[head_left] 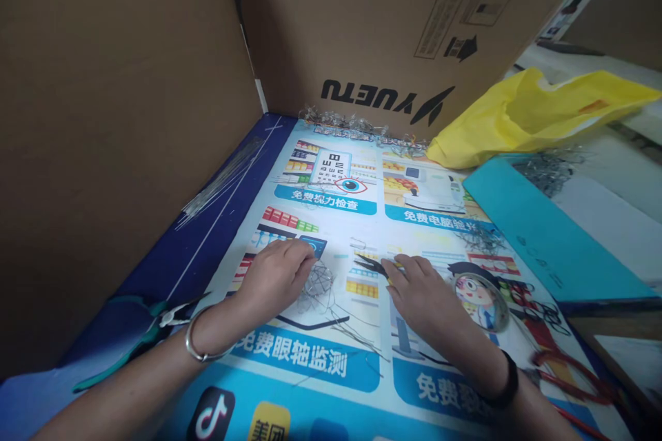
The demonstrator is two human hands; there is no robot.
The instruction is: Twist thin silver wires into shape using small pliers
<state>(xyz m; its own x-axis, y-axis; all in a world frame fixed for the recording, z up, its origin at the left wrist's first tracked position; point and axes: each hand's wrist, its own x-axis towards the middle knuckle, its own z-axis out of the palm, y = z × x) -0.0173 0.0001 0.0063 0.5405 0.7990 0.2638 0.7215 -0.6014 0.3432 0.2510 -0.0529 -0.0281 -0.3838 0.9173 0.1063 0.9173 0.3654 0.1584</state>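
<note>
Near the middle of the printed sheet, my left hand, with a silver bangle at the wrist, is closed on a small tangled ball of thin wire. The ball hangs at its fingertips, on the right side of the hand. My right hand, a black band on its wrist, grips yellow-handled pliers. Their dark jaws point left and stand slightly apart, a short way from the wire ball. Loose wire pieces lie below, between the two hands.
Teal-handled cutters lie by my left forearm, and straight wires on the blue strip. Cardboard walls stand behind and left. At right are a yellow bag, a teal board, a round dish and red-handled scissors.
</note>
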